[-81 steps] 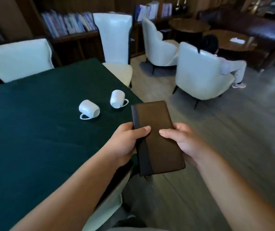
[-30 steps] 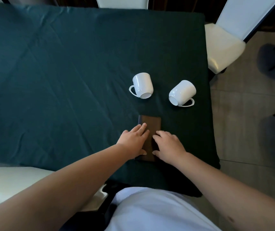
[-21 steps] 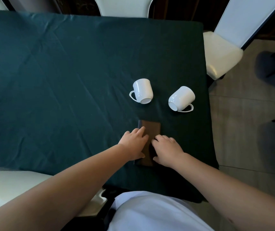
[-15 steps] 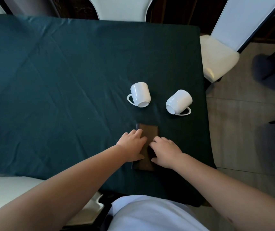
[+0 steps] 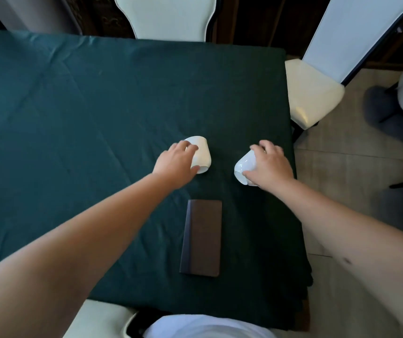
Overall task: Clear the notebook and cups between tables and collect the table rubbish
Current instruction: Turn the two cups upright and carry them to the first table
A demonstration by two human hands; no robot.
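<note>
A brown notebook (image 5: pixel 201 237) lies flat on the dark green tablecloth (image 5: pixel 73 118), near the front right corner, with no hand on it. Two white cups lie on their sides just beyond it. My left hand (image 5: pixel 176 163) is wrapped over the left cup (image 5: pixel 201 154), thumb at its rim. My right hand (image 5: pixel 268 164) covers the right cup (image 5: pixel 244 165), fingers curled over its body. Both cups' handles are hidden under my hands. Both cups rest on the cloth.
White chairs stand at the far side (image 5: pixel 166 15) and at the right corner (image 5: pixel 312 93); another chair seat (image 5: pixel 97 320) is right below me. The table's right edge runs close to the right cup, with grey floor (image 5: pixel 342 167) beyond.
Both hands set the notebook down on the table, let go of it, and moved forward onto the two cups, one hand on each.
</note>
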